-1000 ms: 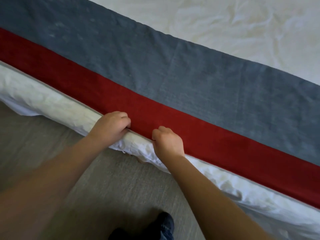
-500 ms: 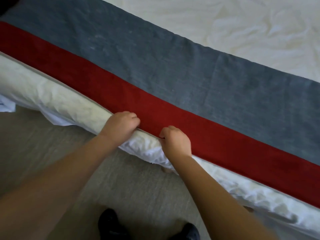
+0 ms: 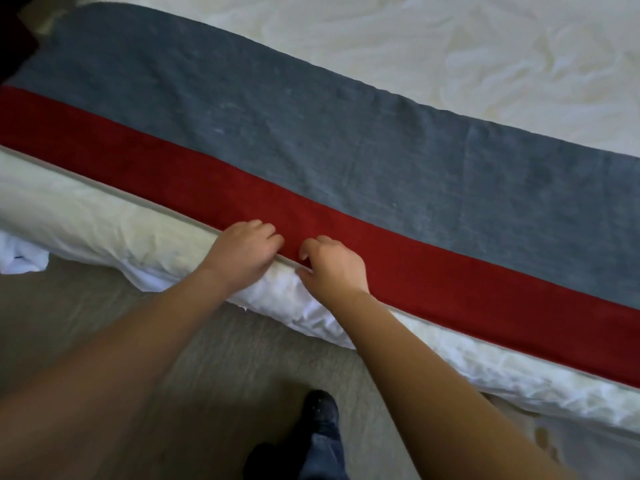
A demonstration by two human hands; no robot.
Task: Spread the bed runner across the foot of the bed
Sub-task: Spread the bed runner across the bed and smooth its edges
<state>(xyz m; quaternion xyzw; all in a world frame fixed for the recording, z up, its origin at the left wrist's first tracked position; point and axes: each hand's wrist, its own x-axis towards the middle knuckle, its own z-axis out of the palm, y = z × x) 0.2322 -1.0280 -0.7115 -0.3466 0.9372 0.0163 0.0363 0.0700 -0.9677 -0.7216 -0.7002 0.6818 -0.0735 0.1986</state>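
The bed runner [image 3: 346, 161] lies flat along the foot of the bed, a wide grey band on the far side and a red band [image 3: 450, 282] with pale piping on the near side. My left hand [image 3: 242, 252] has its fingers curled over the runner's near edge. Close beside it, my right hand [image 3: 334, 266] pinches the same edge between thumb and curled fingers. The two hands are nearly touching.
A wrinkled white duvet [image 3: 450, 46] covers the bed beyond the runner and hangs over the near side [image 3: 86, 223]. Pale carpet [image 3: 242, 358] lies below. My dark shoe and jeans leg [image 3: 322, 431] stand close to the bed.
Both hands stay on the runner's near edge and have drawn closer together. The right hand's fist has loosened into a pinch. My feet have shifted on the carpet.
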